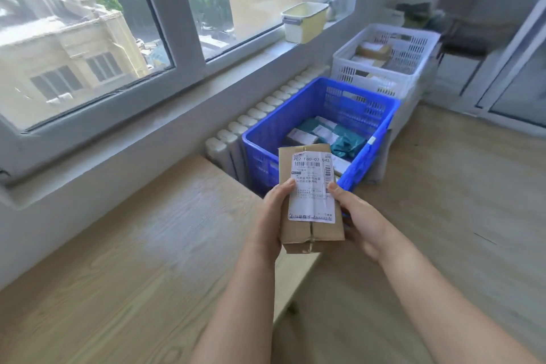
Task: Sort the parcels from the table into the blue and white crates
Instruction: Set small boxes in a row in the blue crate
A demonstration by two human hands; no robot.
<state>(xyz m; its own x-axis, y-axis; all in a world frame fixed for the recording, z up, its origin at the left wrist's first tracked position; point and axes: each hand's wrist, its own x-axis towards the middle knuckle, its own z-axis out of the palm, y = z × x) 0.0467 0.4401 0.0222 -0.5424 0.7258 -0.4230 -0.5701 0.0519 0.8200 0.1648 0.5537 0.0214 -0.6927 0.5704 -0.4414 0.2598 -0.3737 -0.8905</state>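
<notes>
I hold a brown cardboard parcel (298, 230) with a white shipping label facing up, above the right end of the wooden table (133, 245). My left hand (273, 221) grips its left side and my right hand (359, 220) grips its right side. Just beyond the parcel the blue crate (298, 115) stands on the floor, holding several teal and white parcels. Behind it the white crate (384, 71) holds several brown cardboard boxes.
A white radiator (251, 124) runs under the window sill, left of the crates. A pale yellow tub (304, 22) sits on the sill. The wood floor (458, 201) lies to the right, with a glass door frame (508, 91) at the far right.
</notes>
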